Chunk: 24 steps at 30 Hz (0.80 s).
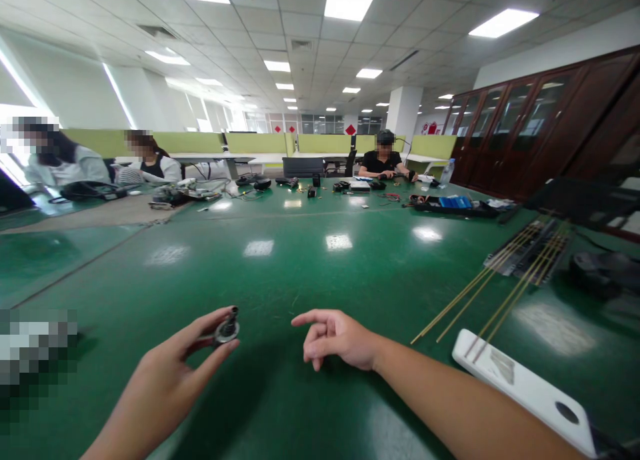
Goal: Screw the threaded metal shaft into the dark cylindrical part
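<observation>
Between the thumb and fingers of my left hand is a small dark metal shaft with a round silvery flange. Its narrow end points up, and I hold it a little above the green tabletop. To the right, apart from the metal part, my right hand hovers over the table. Its index finger stretches out to the left while the others curl loosely, and nothing shows in it.
Several thin brass-coloured rods lie at the right, close to a long white device. Farther back are a black tray with blue items, a plastic bottle and scattered electronic parts. A person sits across the table; two more sit at the left.
</observation>
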### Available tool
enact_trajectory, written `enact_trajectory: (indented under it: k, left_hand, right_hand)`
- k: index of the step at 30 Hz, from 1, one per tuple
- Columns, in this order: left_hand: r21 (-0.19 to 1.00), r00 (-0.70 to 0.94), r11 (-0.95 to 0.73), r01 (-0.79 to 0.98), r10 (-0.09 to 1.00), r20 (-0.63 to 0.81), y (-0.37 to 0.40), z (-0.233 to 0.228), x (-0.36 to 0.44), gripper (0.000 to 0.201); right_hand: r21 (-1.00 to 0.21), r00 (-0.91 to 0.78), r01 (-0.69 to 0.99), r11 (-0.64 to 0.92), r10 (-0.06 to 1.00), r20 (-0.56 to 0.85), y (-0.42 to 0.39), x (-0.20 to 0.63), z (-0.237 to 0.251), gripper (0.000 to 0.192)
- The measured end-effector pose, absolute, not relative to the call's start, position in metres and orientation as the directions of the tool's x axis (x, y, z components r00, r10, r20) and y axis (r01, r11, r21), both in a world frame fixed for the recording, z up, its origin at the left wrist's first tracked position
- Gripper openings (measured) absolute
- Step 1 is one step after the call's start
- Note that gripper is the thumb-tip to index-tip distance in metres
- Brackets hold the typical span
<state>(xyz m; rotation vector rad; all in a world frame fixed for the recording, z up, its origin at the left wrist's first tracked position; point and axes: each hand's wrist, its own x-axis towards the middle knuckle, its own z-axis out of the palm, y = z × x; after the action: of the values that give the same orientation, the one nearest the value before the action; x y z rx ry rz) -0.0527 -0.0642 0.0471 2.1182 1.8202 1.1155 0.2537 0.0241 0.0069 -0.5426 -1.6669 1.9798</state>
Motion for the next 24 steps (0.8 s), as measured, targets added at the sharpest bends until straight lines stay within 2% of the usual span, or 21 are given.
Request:
enact_trajectory:
  k: [3,5,6,9,15,20,24]
  left_hand:
    - [0.563,0.125,-0.338,0.755,0.916,0.382,-0.035,0.042,-0.019,0.050]
    - [0.532,0.212,-0.432,0.728,0.880,0.424,-0.023,0.037,-0.002,0.038]
    - [0.522,0.248,-0.473,0.710,0.861,0.443,-0.019,0.034,0.004,0.034]
    - [0.532,0.310,-0.529,0.661,0.839,0.448,-0.018,0.021,0.011,0.033]
    - [0.595,0.279,-0.471,0.651,0.878,0.389,-0.026,0.005,0.007,0.036]
    - [0.636,0.231,-0.411,0.654,0.908,0.349,-0.029,0.000,0.010,0.052]
    - [0.650,0.235,-0.401,0.645,0.914,0.331,-0.030,-0.001,0.014,0.056]
  right_hand:
    - [-0.980,-0.607,-0.004,0.199,0.778,0.160,0.023,0.254,0.008,0.065]
    - [-0.890,-0.531,0.170,0.422,0.800,0.279,0.021,0.254,0.009,0.065]
    - [-0.850,-0.520,0.226,0.476,0.797,0.308,0.019,0.254,0.010,0.067]
    - [-0.805,-0.502,0.294,0.516,0.800,0.329,0.016,0.252,0.010,0.071]
    - [-0.784,-0.506,0.330,0.526,0.800,0.323,0.015,0.246,0.011,0.069]
    - [-0.754,-0.495,0.359,0.550,0.797,0.346,0.011,0.244,0.017,0.057]
    - [-0.721,-0.498,0.373,0.584,0.782,0.375,0.008,0.244,0.021,0.052]
